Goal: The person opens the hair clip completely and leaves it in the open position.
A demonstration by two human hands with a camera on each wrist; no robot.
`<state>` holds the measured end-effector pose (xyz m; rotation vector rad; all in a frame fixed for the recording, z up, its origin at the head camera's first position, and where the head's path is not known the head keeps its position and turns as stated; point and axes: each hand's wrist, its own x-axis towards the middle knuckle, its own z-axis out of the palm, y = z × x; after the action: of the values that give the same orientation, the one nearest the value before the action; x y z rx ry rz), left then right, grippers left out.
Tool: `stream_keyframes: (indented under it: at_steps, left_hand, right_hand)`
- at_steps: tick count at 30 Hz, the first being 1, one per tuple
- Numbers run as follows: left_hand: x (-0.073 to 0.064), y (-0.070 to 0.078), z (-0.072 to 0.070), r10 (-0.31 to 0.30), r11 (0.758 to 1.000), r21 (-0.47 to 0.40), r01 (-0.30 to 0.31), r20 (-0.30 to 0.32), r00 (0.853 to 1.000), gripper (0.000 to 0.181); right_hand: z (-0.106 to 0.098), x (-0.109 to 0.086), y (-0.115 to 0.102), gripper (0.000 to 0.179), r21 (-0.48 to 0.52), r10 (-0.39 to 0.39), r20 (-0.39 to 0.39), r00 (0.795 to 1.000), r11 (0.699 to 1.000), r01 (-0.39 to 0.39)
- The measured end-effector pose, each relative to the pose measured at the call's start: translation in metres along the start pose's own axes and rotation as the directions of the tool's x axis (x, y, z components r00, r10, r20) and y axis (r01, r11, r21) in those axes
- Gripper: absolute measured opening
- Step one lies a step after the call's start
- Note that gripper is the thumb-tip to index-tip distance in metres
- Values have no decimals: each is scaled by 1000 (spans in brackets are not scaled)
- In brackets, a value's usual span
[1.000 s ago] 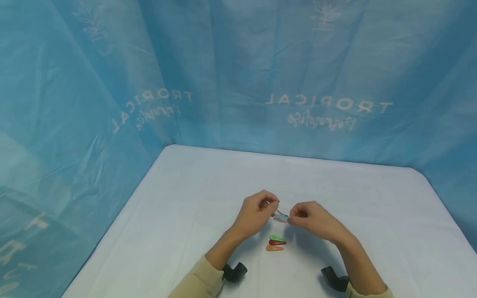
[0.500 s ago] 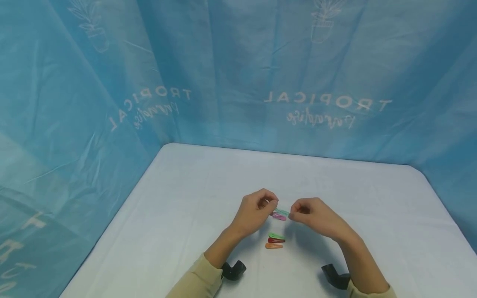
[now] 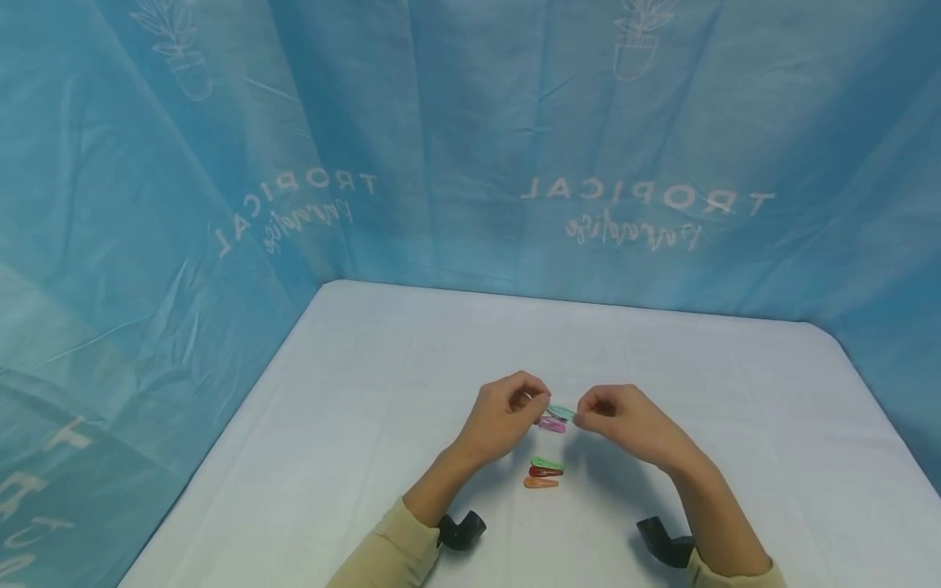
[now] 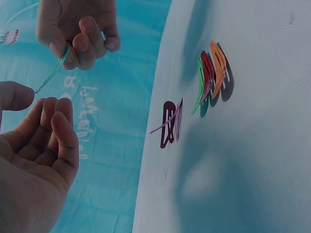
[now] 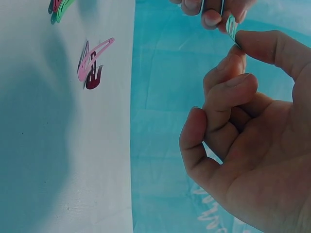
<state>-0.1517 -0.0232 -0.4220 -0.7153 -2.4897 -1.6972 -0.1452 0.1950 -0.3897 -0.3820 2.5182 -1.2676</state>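
Observation:
A mint-green snap hair clip (image 3: 562, 412) is held up above the table between both hands. My left hand (image 3: 507, 418) pinches one end of it between thumb and fingertips. At the opposite end, the thumb and forefinger of my right hand (image 3: 634, 426) pinch it too. The right wrist view shows the clip (image 5: 231, 29) with a slightly bowed shape. Below the hands, a pink clip (image 5: 92, 60) lies across a dark maroon clip (image 5: 94, 78) on the white tabletop. Nearer the body lie a green clip (image 4: 199, 87), a red clip (image 3: 545, 472) and an orange clip (image 3: 541, 483).
White cloth covers the table (image 3: 412, 351). Blue printed curtains (image 3: 470, 147) hang at its back and left side. Black curved pieces stick out beside the left sleeve (image 3: 463, 532) and the right sleeve (image 3: 665, 543).
The hair clip has turned, so its mint face now shows in the head view. My right hand has risen slightly and shifted a little right; the left hand has barely moved.

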Motion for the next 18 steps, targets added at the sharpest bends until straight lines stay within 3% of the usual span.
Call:
stream_keyframes:
  at_steps: [18]
  left_hand:
    - [0,0,-1,17,1000,8,-17,26,1000,10]
  right_hand:
    - [1,-1,-1,17,11,1,-40,999,1000,0]
